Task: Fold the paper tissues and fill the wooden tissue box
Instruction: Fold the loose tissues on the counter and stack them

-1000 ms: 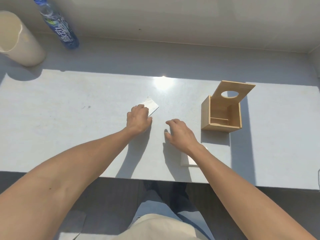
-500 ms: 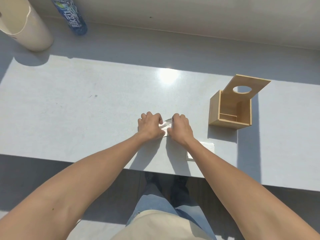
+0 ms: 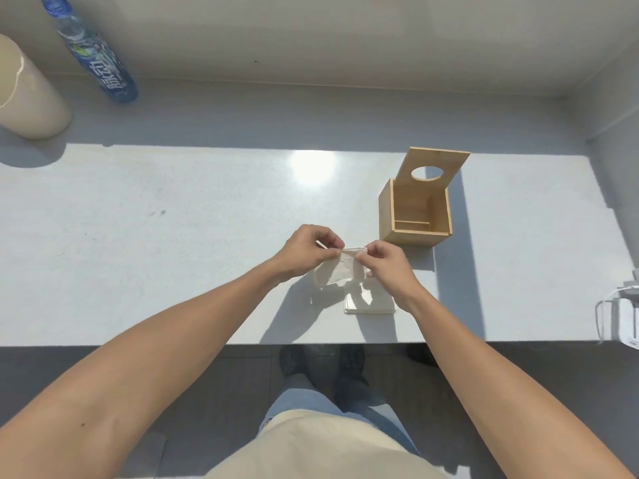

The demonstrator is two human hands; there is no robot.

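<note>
A thin white paper tissue (image 3: 337, 271) hangs in the air just above the white table (image 3: 173, 254). My left hand (image 3: 306, 252) pinches its top left corner and my right hand (image 3: 389, 262) pinches its top right corner. Below my right hand a small flat stack of tissues (image 3: 373, 304) lies near the table's front edge, partly in shadow. The wooden tissue box (image 3: 415, 216) stands to the right of my hands. Its lid (image 3: 434, 169), with a round hole, is tipped up at the back, and the inside looks empty.
A blue-labelled water bottle (image 3: 100, 63) and a cream cylinder (image 3: 27, 95) stand at the far left back. A white object with a cable (image 3: 622, 316) sits at the right edge. Below the table's front edge are my legs and shoes.
My left hand slid a tissue from the table's middle towards my right hand. Both hands took hold of it and lifted it off the table, and it now hangs between them.
</note>
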